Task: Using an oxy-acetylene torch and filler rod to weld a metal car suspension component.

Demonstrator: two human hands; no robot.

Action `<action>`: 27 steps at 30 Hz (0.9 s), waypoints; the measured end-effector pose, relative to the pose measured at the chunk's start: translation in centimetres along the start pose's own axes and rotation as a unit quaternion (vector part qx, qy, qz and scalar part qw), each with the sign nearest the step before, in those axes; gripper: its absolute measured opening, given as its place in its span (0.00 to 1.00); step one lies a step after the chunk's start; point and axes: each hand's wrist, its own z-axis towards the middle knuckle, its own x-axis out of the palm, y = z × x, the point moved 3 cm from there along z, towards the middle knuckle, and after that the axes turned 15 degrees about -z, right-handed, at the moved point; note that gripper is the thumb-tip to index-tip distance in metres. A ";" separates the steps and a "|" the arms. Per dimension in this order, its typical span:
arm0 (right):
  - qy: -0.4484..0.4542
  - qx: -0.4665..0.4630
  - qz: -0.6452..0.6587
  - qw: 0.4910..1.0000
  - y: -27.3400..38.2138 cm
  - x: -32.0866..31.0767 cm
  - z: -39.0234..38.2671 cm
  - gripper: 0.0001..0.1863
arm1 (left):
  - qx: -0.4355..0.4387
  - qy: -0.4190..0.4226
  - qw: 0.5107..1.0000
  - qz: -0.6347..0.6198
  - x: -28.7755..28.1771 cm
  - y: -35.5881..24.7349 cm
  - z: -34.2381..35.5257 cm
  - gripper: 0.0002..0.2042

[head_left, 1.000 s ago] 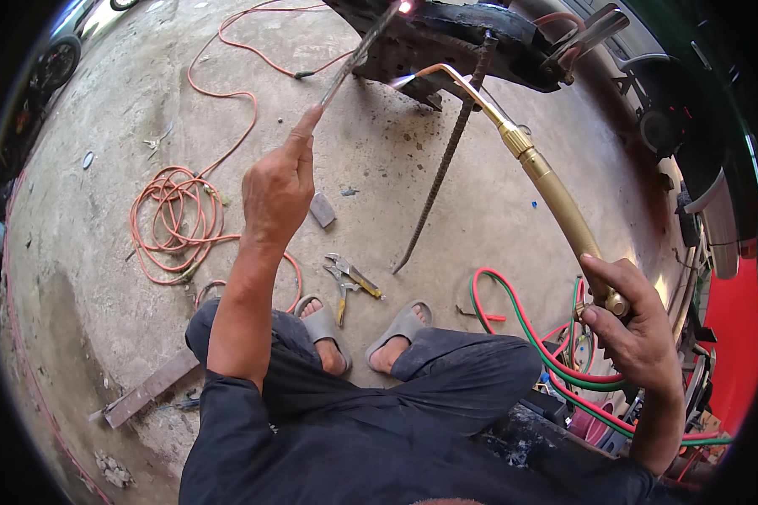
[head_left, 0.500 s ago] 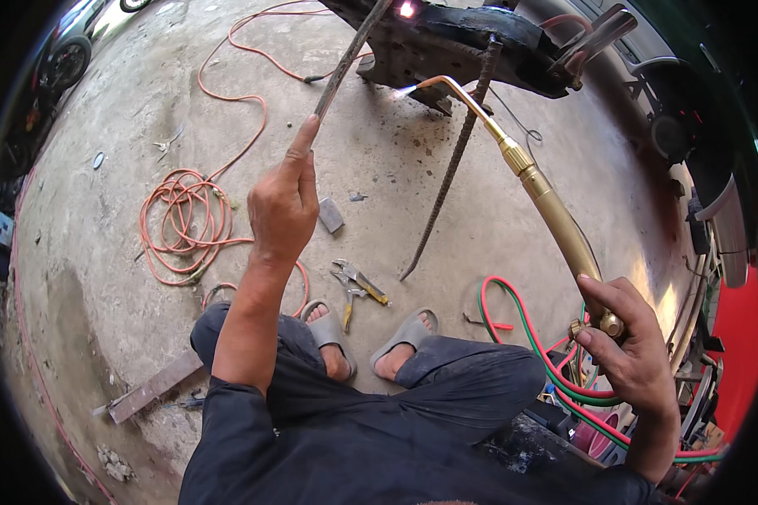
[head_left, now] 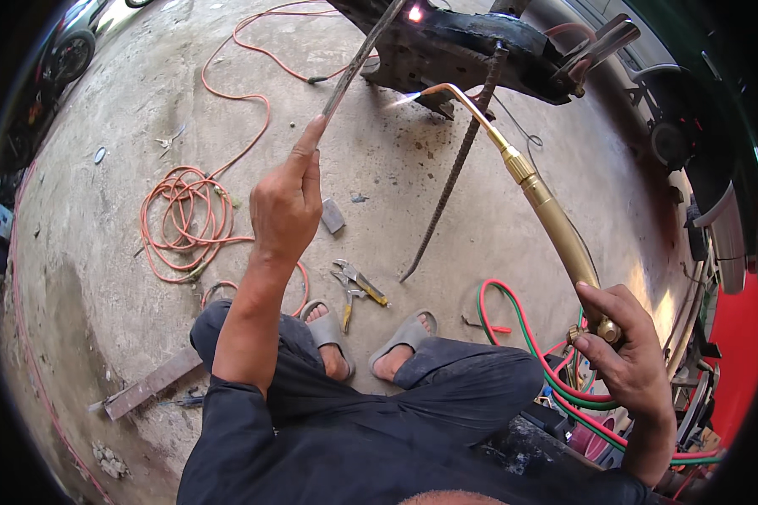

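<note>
My left hand (head_left: 285,210) is closed round the lower end of a long dark metal rod (head_left: 354,71), index finger stretched along it. The rod slants up past the top edge, across the left end of a dark metal part (head_left: 455,50). A small spot on that part glows pinkish white. My right hand (head_left: 623,349) grips a brass gas torch (head_left: 552,215) low down by its valve knobs. From its bent copper tip burns a small flame (head_left: 406,99), just below the metal part and apart from it. A ribbed steel bar (head_left: 455,172) props under the part and slants to the floor.
Locking pliers (head_left: 358,284) and a grey block (head_left: 332,215) lie on the concrete before my sandals. An orange hose (head_left: 185,215) is coiled at left, near a rectangular metal bar (head_left: 153,385). Red and green hoses (head_left: 526,337) loop at right. A motorcycle wheel (head_left: 72,55) shows far left.
The metal part and torch tip appear slightly lower in the picture, mostly from a small shift of view. Both hands keep their holds, and the flame still burns.
</note>
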 end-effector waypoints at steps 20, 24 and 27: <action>0.000 0.039 0.015 0.999 0.7 0.1 0.1 0.32 | -0.048 0.054 0.997 0.014 0.7 1.0 -0.5 0.23; 0.010 0.049 0.019 0.999 0.9 0.2 0.0 0.32 | -0.008 -0.001 1.000 -0.008 0.2 0.5 -0.6 0.24; -0.002 0.048 0.021 0.999 1.0 0.2 0.1 0.32 | 0.003 -0.002 1.000 -0.014 0.1 0.2 -0.5 0.24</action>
